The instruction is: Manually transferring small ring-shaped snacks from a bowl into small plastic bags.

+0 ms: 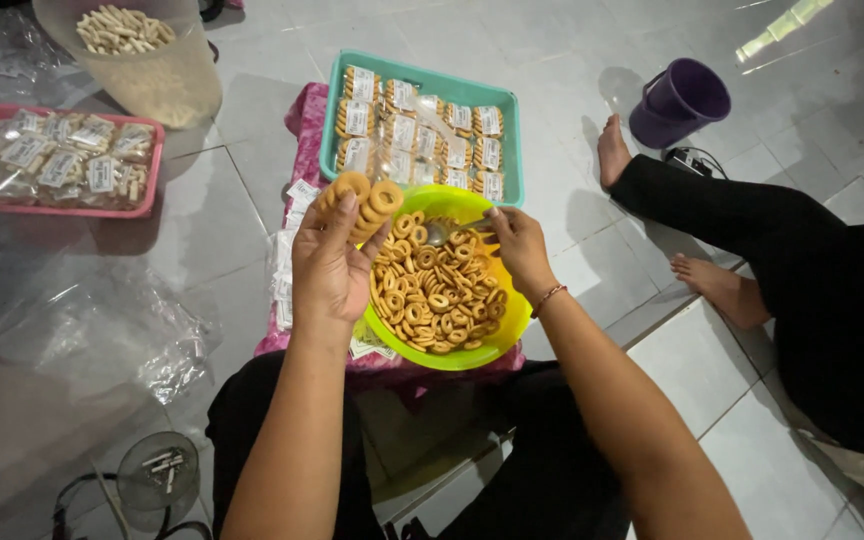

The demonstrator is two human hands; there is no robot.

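Two hands over a green bowl (pixel 512 318) of ring biscuits (pixel 437 295): left hand (pixel 330 262) clasping a clear packet of rings (pixel 360 203) above the bowl's left rim, right hand (pixel 518 245) pinching a spoon (pixel 444 231) at the far rim, teal tray (pixel 422 77) of sealed packs just beyond.

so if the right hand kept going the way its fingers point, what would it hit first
Most likely the metal spoon lying in the lime green plastic bowl of small ring-shaped biscuits. The right hand points left across the bowl's far side, fingertips almost at the spoon's handle, though depth is hard to judge.
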